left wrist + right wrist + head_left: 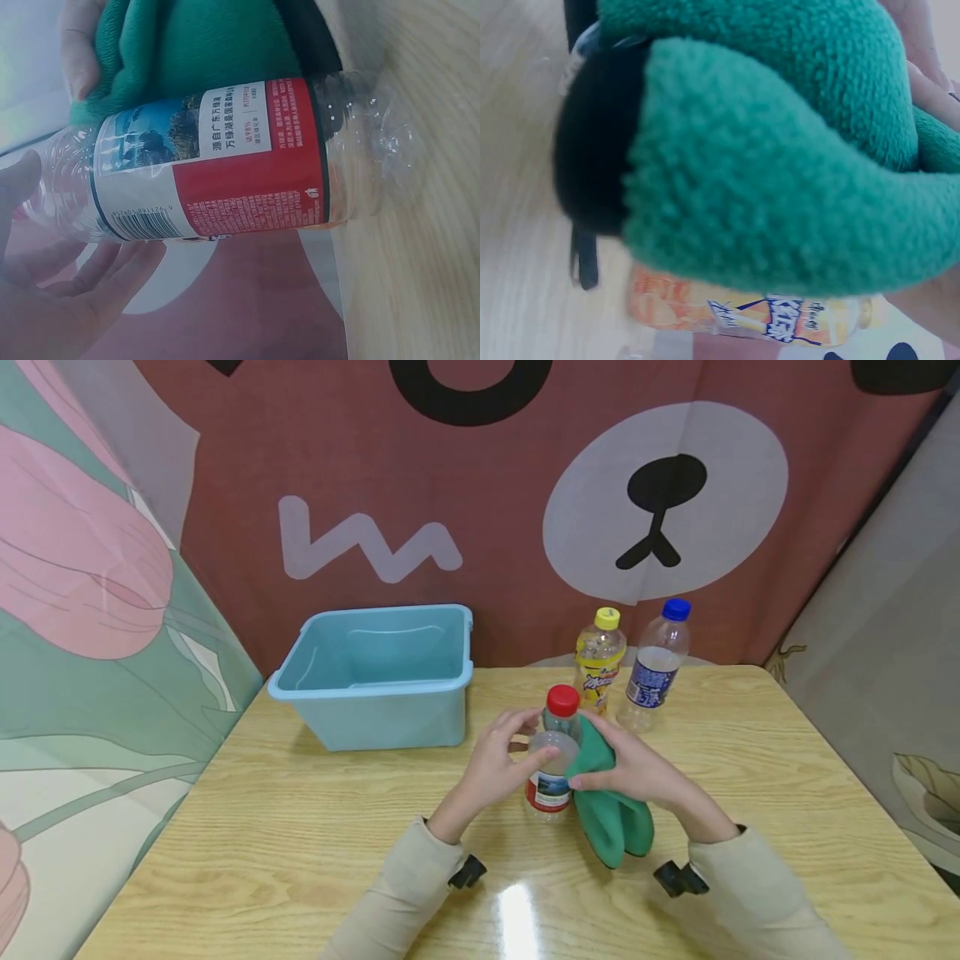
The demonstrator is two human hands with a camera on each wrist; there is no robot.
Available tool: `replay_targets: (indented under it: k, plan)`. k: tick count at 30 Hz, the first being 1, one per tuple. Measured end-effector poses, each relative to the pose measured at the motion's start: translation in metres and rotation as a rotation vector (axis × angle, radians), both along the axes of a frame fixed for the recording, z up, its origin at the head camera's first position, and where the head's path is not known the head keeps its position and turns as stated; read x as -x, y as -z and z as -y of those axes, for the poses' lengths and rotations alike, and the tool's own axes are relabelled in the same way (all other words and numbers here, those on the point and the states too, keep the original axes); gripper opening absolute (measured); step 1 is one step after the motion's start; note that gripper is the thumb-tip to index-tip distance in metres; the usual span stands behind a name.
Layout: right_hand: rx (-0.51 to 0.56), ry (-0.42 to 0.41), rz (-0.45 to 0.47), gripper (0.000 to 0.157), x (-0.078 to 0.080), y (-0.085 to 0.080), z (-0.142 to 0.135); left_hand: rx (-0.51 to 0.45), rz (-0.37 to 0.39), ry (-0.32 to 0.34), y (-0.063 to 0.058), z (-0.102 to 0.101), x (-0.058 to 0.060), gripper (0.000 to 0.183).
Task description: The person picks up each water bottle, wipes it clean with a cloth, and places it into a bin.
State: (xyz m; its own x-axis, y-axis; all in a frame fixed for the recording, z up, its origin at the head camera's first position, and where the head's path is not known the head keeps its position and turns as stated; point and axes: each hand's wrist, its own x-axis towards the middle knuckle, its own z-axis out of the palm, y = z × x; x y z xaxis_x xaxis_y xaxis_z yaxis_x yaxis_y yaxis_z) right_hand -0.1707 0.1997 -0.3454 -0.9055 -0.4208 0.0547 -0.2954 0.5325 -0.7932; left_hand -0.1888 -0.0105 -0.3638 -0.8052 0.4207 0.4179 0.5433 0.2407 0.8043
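Note:
A clear plastic bottle (550, 792) with a red cap and a red-and-white label stands on the table. My left hand (500, 760) holds its upper part from the left, thumb in front and fingers behind. In the left wrist view the bottle (225, 157) shows its label and barcode. My right hand (633, 762) grips a green cloth (611, 818) against the bottle's right side. The cloth (765, 172) hangs in thick folds with a black edge in the right wrist view, covering much of the right hand.
Behind the hands stand a yellow-capped bottle (597, 664) and a blue-capped bottle (654, 672). A light blue plastic bin (397, 718) sits at the back left of the wooden table (300, 860). A printed curtain (495, 468) hangs along the table's back edge.

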Motion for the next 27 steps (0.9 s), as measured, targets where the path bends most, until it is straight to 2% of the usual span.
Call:
replay_targets:
  k: [8, 12, 18, 23, 27]
  plan:
    - [0.03, 0.004, 0.08, 0.088, 0.002, 0.015, 0.0, 0.002, -0.008, -0.03, -0.002, -0.001, -0.003, 0.051]
    - [0.042, 0.011, 0.073, 0.087, 0.001, 0.017, 0.002, -0.027, -0.015, -0.027, -0.001, -0.001, -0.003, 0.05]
    - [0.024, 0.024, 0.053, 0.085, 0.001, 0.016, 0.004, -0.014, -0.041, -0.041, -0.003, -0.001, -0.005, 0.052]
    - [0.003, 0.042, 0.05, 0.087, 0.0, 0.015, 0.004, 0.04, -0.044, -0.082, -0.004, -0.004, -0.006, 0.061]
    - [-0.019, 0.052, 0.036, 0.087, -0.002, 0.016, 0.001, 0.073, -0.061, -0.127, -0.002, -0.007, -0.006, 0.06]
